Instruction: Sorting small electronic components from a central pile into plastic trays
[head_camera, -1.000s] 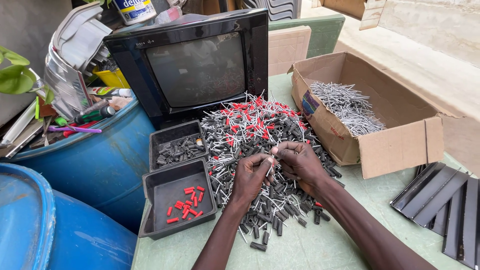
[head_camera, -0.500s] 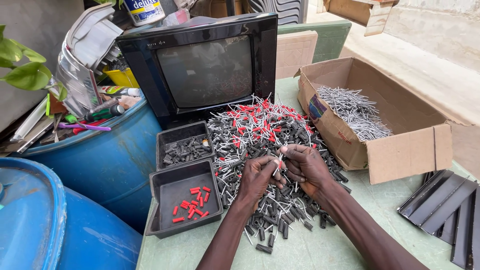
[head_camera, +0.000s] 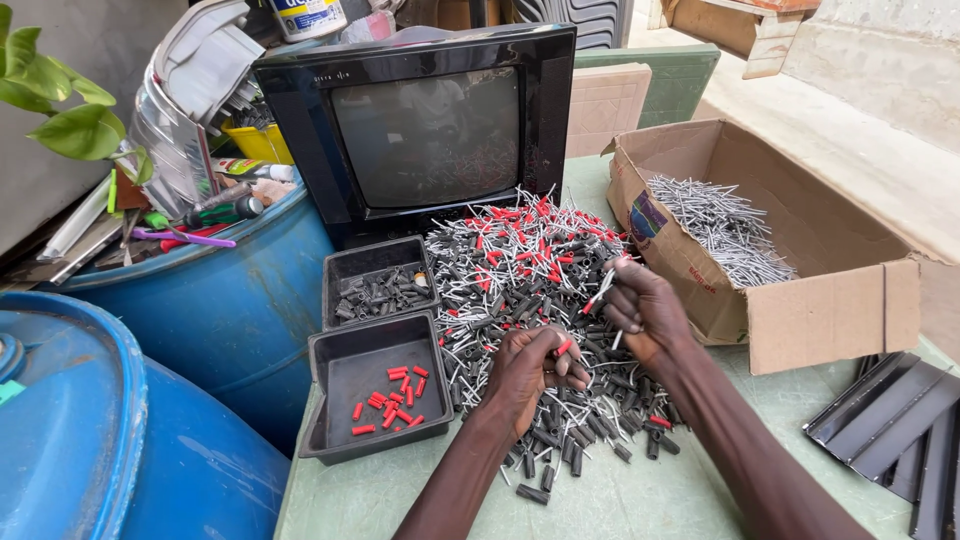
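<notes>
A big heap of small black and red sleeved metal pins (head_camera: 520, 270) lies on the green table (head_camera: 640, 490) in front of an old black television (head_camera: 420, 130). My left hand (head_camera: 530, 375) rests on the heap's near side and pinches a small red sleeve. My right hand (head_camera: 645, 310) is raised slightly to the right and grips a thin metal pin. Left of the heap stand two black trays: the near tray (head_camera: 345, 425) holds several red sleeves, the far tray (head_camera: 345, 265) holds black sleeves.
An open cardboard box (head_camera: 830, 310) with a pile of bare metal pins stands at the right. Two blue drums (head_camera: 200, 310) crowd the left side, one topped with clutter. Black metal strips (head_camera: 890, 420) lie at the right edge. A green plant (head_camera: 60, 100) hangs upper left.
My hands were together over the heap; now they have drawn apart, the right one up and right with a pin, the left one keeping the red sleeve.
</notes>
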